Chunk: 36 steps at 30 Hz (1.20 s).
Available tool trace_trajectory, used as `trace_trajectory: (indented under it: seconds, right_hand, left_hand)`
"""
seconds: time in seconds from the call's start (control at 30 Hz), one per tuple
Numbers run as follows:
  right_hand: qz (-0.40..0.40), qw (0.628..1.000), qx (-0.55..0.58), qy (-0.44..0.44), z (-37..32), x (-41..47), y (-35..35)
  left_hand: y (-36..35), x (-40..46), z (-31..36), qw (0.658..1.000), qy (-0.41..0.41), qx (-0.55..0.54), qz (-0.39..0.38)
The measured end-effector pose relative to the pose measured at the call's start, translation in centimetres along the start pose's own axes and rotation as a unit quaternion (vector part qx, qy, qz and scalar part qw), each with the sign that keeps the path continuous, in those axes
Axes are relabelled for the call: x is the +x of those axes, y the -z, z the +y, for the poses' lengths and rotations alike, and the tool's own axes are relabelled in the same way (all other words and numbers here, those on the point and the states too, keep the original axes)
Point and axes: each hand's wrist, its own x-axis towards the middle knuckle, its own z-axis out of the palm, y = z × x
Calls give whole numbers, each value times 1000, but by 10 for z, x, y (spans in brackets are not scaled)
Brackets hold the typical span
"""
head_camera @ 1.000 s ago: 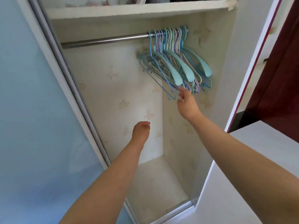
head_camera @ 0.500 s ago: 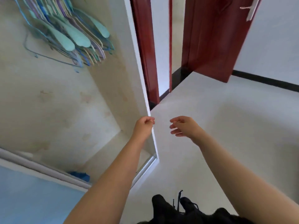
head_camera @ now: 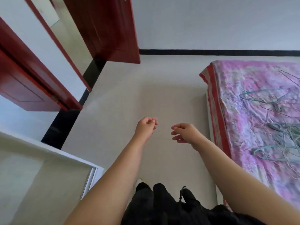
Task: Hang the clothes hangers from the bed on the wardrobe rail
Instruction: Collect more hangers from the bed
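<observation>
Several thin teal and grey clothes hangers (head_camera: pixel 274 127) lie scattered on the pink bedspread of the bed (head_camera: pixel 230 98) at the right. My left hand (head_camera: pixel 146 125) hangs over the floor with loosely curled fingers and holds nothing. My right hand (head_camera: pixel 185 133) is beside it, fingers relaxed and empty, a short way left of the bed's edge. The wardrobe rail is out of view; only the wardrobe's white lower corner (head_camera: pixel 48 159) shows at the bottom left.
Pale floor (head_camera: pixel 146 95) stretches between wardrobe and bed. Two dark red doors (head_camera: pixel 105 30) stand at the upper left with a black skirting strip along the wall. My dark-clothed legs (head_camera: pixel 162 205) show at the bottom.
My view has swung right from the wardrobe and its hung hangers to the floor and bed. My right hand let go of the hangers on the rail; both hands dropped, empty.
</observation>
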Motion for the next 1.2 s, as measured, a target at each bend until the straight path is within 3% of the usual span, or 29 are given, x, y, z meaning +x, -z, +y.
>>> trace_trajectory:
  seconds: [0.43,0.67,0.97,1.2]
  right_hand:
    - [187,970,133,-76,34,76,206]
    - [268,922,256,-113,51,108,287]
    - [325,857,358,-178,153,125,409]
    - [361,826,343,-264,251,136,513]
  left_hand:
    - [-234,136,95,972,-71,74,-209]
    - [-342,191,133,934,-88,146,-315]
    - [-508,199,127,883,-57,243,-398]
    - [-650,187,110,853,-26,313,-417]
